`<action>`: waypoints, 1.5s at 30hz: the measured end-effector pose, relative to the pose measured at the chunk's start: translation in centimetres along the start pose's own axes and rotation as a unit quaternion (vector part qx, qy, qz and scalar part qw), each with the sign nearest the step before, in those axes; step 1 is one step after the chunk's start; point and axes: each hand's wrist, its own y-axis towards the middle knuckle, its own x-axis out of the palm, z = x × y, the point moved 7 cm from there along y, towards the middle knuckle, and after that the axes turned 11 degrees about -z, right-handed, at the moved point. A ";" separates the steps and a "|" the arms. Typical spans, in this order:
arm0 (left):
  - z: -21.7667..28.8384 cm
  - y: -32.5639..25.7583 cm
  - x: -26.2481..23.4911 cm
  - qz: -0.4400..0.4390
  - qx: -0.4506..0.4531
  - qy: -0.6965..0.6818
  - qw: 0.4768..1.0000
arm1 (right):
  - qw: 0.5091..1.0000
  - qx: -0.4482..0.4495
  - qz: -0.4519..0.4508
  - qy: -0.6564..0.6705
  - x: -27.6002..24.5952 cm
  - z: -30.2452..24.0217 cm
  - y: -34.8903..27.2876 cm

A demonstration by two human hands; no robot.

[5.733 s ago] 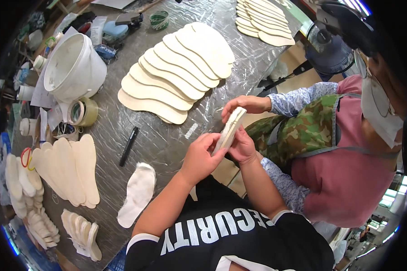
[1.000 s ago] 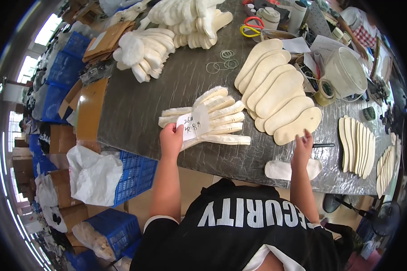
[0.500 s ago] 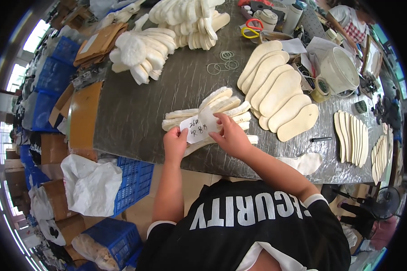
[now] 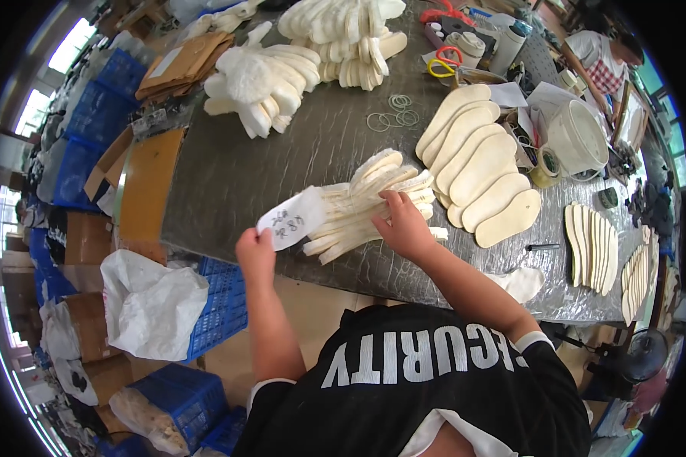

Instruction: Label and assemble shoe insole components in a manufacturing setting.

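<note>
My left hand [image 4: 256, 255] pinches the end of a white, insole-shaped paper piece [image 4: 291, 217] with dark handwriting, holding it out over the table's near edge. The paper's far end reaches the left side of a fanned bundle of cream, fleecy-edged insoles [image 4: 358, 213]. On the right of that bundle rests my right hand [image 4: 405, 228], its thumb and fingers apart, fingertips touching the upper insoles. Whether it grips one of them is not plain. Just right of the bundle, flat cream insoles [image 4: 480, 167] lie overlapped in a row.
Stacks of fluffy insoles [image 4: 263, 80] stand at the far side of the dark table [image 4: 229, 179]. Rubber bands [image 4: 396, 114], scissors [image 4: 443, 62] and a white bucket [image 4: 575, 137] lie beyond. More insoles [image 4: 591, 247] sit at right. Blue crates [image 4: 217, 305] stand at left; a person [image 4: 598, 61] is at far right.
My left hand has drawn the paper piece leftward, away from above the bundle. My right hand has let go of the paper and moved slightly right onto the insoles.
</note>
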 end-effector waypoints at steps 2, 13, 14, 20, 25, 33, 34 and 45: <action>2.5 -1.4 -1.5 -0.005 -0.032 -0.196 0.980 | 0.999 -0.019 0.028 -0.017 -0.4 0.0 -0.5; 11.0 -6.3 4.5 -0.127 0.147 -0.203 0.960 | 0.838 0.011 -0.090 0.538 0.1 -0.6 -3.5; 11.4 -6.6 5.1 -0.133 0.149 -0.201 0.959 | 0.836 0.047 -0.089 0.540 -0.1 -0.2 -4.0; 12.8 -7.9 10.1 -0.277 0.092 -0.361 0.886 | 0.844 0.087 0.030 0.528 -2.5 4.2 -7.0; 14.1 -9.3 13.9 -0.335 0.098 -0.338 0.874 | 0.818 0.076 0.101 0.561 -4.0 7.7 -10.8; 16.5 -14.7 20.9 -0.440 0.051 -0.259 0.859 | 0.782 0.136 0.159 0.586 -5.3 12.5 -20.1; 16.7 -15.3 21.9 -0.450 0.053 -0.252 0.855 | 0.778 0.138 0.171 0.589 -5.6 13.0 -21.3; 18.1 -23.5 29.6 -0.588 0.015 -0.231 0.775 | 0.725 0.141 0.291 0.609 -6.5 18.0 -32.6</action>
